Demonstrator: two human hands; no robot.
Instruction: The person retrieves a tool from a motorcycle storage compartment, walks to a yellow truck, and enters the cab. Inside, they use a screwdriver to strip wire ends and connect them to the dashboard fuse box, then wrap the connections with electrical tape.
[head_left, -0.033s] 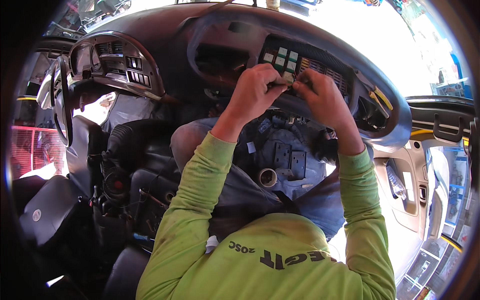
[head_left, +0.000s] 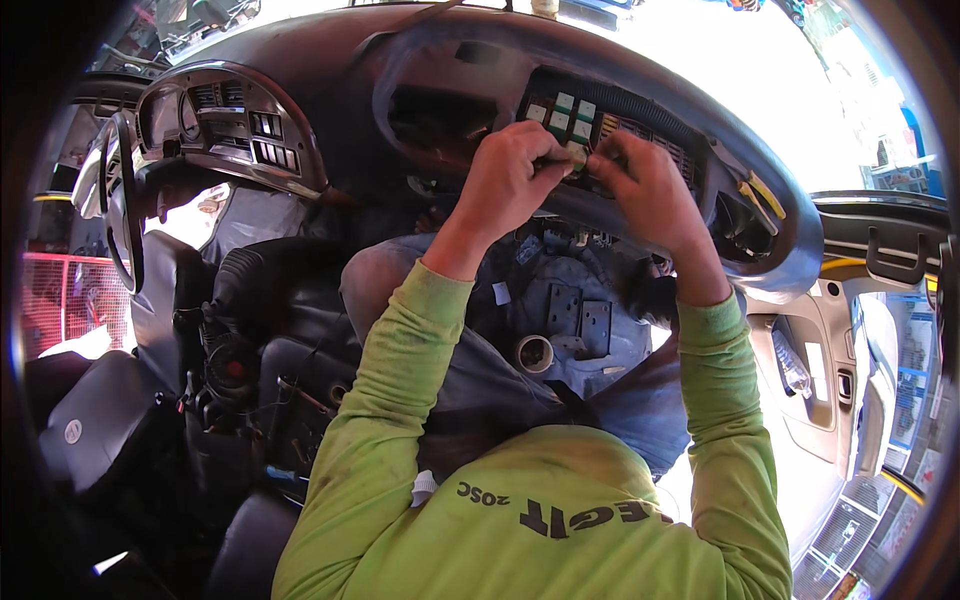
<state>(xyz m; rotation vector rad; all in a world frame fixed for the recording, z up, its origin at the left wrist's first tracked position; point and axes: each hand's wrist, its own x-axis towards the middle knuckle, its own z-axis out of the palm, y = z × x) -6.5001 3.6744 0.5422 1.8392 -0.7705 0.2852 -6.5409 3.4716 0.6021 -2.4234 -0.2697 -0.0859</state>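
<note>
Hands work below the fuse panel (head_left: 600, 125): left hand (head_left: 510, 180) and right hand (head_left: 645, 190) both pinch one small pale connector (head_left: 577, 160); two metal brackets (head_left: 578, 312) and one tape roll (head_left: 534, 352) lie lower, on the lap.

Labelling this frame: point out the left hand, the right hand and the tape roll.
left hand (head_left: 512, 172), head view, back of the hand
right hand (head_left: 645, 185), head view, back of the hand
tape roll (head_left: 534, 353), head view, its rim

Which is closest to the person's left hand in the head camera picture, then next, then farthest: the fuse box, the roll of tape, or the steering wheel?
1. Fuse box, just right of the left hand, in the dashboard opening.
2. Roll of tape, below on the lap.
3. Steering wheel, far left.
</note>
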